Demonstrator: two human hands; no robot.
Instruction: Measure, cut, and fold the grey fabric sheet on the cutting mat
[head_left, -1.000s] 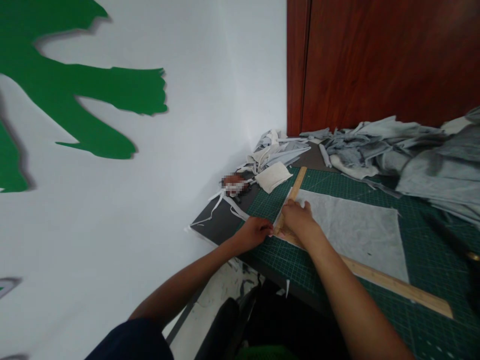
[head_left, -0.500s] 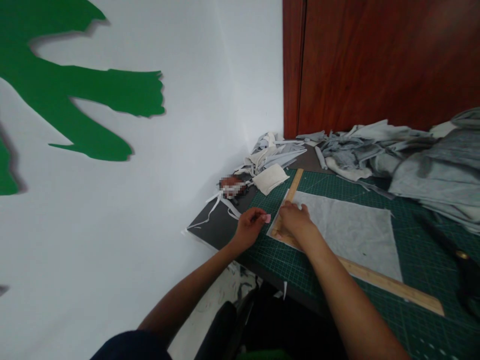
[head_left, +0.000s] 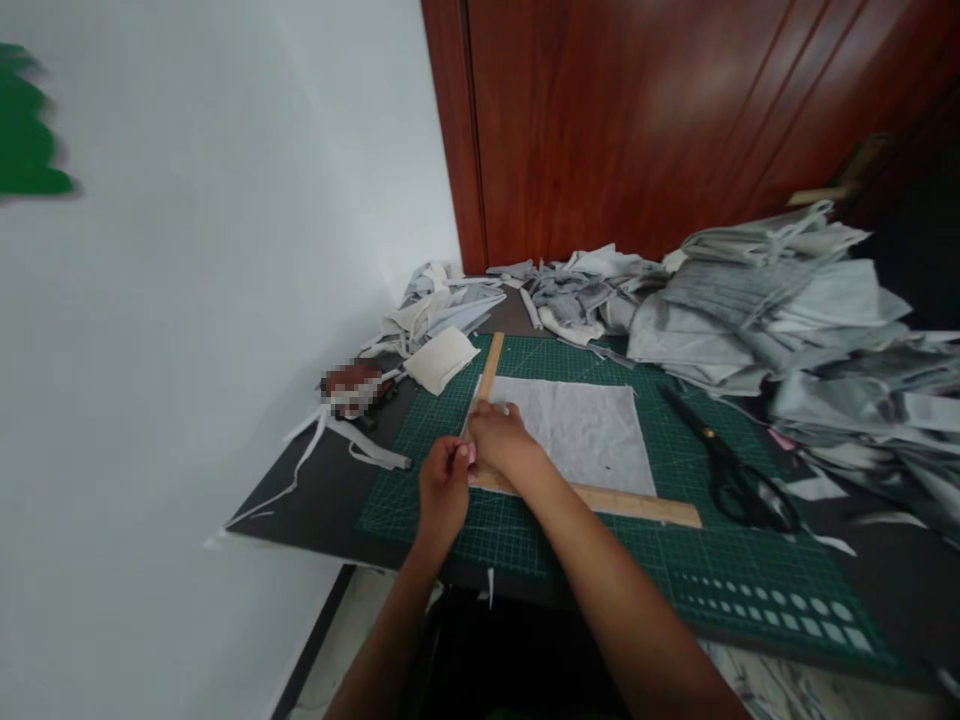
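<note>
My left hand (head_left: 444,485) is closed, pinching a small flat pink piece (head_left: 471,453) between thumb and fingers; it may be tailor's chalk, but I cannot tell. Close against it, my right hand (head_left: 501,435) grips and presses the corner of a wooden L-square ruler (head_left: 637,504), its fingers bent and partly hidden. One arm of the ruler runs away from me, the other along the near edge of a light grey fabric piece (head_left: 581,425). The fabric lies flat on a green cutting mat (head_left: 480,540).
Black scissors (head_left: 731,465) lie right of the fabric. Behind them are piles of grey cloth (head_left: 697,325). A cream cloth piece (head_left: 442,360) and scraps (head_left: 450,300) lie at the back left, with white strips (head_left: 367,447) near the white wall (head_left: 225,300). A wooden door (head_left: 600,130) stands behind.
My left hand has come in beside the right hand with the pink piece, now at the fabric's corner. My right hand stays on the ruler. The view has swung right.
</note>
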